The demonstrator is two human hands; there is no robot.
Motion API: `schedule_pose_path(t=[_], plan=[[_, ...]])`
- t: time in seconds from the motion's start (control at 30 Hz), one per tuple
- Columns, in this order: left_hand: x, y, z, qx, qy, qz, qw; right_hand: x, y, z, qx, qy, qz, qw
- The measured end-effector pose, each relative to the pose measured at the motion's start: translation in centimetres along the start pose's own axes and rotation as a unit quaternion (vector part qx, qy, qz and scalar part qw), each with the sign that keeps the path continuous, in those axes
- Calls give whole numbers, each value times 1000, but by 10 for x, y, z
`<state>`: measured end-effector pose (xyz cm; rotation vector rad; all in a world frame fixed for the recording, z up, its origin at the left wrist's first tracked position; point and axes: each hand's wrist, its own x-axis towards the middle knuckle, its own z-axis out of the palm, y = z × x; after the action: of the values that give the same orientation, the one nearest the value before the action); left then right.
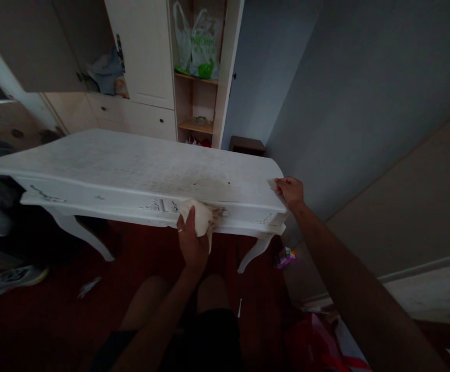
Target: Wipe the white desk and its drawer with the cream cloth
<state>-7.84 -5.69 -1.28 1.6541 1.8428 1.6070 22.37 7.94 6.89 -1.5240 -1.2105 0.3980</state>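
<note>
A white table point(132, 155) with a wavy front, carved trim and curved legs stands in front of me. Dark smudges mark the middle of its top. My left hand point(194, 243) is closed around a cream cloth point(198, 217), which presses against the table's front face beside a brown-stained patch of carving. A ring shows on one finger of that hand. At the table's right end, my right hand point(290, 190) has its fingers curled over the edge of the top. Its fingertips are partly hidden.
Behind the table stands a white cabinet point(147, 57) with a plastic bag point(203, 46) on an open shelf. A grey wall point(348, 103) rises at the right. A small purple box point(285, 257), a shoe point(11, 281) and a red bag point(313, 341) lie on the dark red floor.
</note>
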Motion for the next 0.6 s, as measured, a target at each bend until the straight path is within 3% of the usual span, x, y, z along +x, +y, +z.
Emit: schedule_pose_path(t=[0.13, 0.2, 0.3, 0.43, 0.6], plan=[[18, -18, 6, -15, 116, -80, 990, -1, -1, 0, 5, 1, 5, 1000], [23, -22, 8, -14, 110, -107, 988, -2, -1, 1, 9, 5, 7, 1000], [21, -16, 10, 7, 14, -100, 995, -1, -1, 2, 10, 7, 7, 1000], [2, 12, 18, 45, -123, -58, 990, 0, 0, 1, 10, 12, 13, 1000], [-13, 56, 26, 180, -245, 57, 951, 0, 0, 1, 16, 9, 8, 1000]])
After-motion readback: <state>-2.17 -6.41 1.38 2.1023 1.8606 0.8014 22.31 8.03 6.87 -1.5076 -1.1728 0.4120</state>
